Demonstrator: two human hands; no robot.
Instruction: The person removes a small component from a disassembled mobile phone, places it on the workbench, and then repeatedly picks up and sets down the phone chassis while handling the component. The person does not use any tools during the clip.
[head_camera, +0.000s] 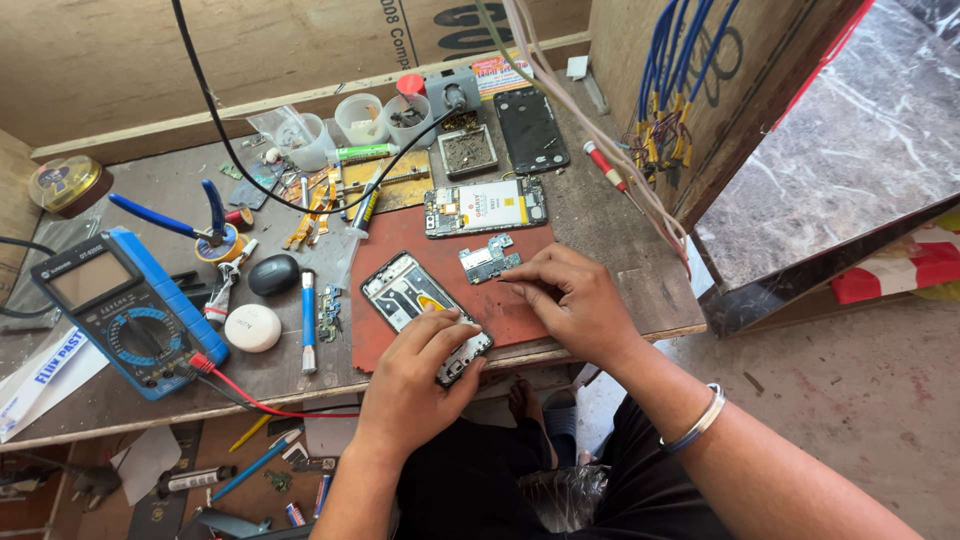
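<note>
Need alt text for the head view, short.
A person's left hand steadies an opened phone frame on a red mat while the right hand rests on the mat beside a small circuit board. A blue multimeter lies at left.

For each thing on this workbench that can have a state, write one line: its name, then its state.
Phone frame: opened, lying flat on the red mat, under the left hand.
Circuit board: removed, lying loose on the mat.
Second phone: back off, battery exposed.
Multimeter: display blank, red lead plugged in.
Right hand: fingertips pressing the mat.
</note>
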